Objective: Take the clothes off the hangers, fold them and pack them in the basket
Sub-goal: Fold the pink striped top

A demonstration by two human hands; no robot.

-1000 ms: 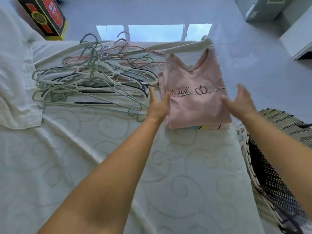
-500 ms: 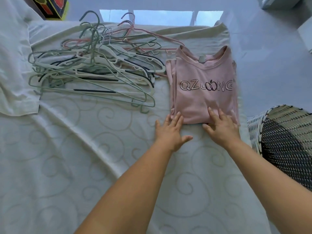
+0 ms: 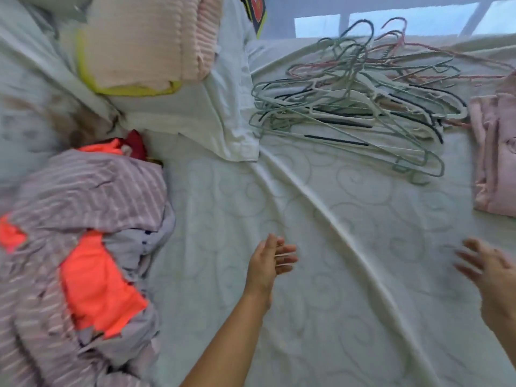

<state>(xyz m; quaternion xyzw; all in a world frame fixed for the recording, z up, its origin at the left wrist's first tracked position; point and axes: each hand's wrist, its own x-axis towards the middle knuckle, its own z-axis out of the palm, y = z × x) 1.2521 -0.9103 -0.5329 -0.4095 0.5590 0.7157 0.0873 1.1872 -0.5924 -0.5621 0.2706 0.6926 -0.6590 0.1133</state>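
Both hands have come off the folded pink top and the view has swung left along the bed. The left hand hovers over the sheet, fingers straight and a little spread, holding nothing. The right hand is out at the right edge, blurred, fingers spread loose, nothing in it either. Neither hand clearly touches the sheet.

The pink top lies folded at the far right of the bed, cut off by the frame edge, well apart from both hands. Just beside it, toward the middle, sits the hanger pile: a tangle of pale green, white, dark and pink hangers, all bare, hooks pointing toward the foot of the bed.

Over on the left there's a heap of clothes, striped mauve cloth crumpled with bright orange patches showing through and a bit of dark red at the top. The basket is out of shot right now.

The bed is covered in a pale sheet stitched with swirls, and a long raised crease runs diagonally across it between the two hands. A white pillow lies at the upper left with a pink ribbed blanket edged in yellow resting on it. Beyond the bed, a glossy floor catches bright window light, and a corner of a red and black box shows at the top.
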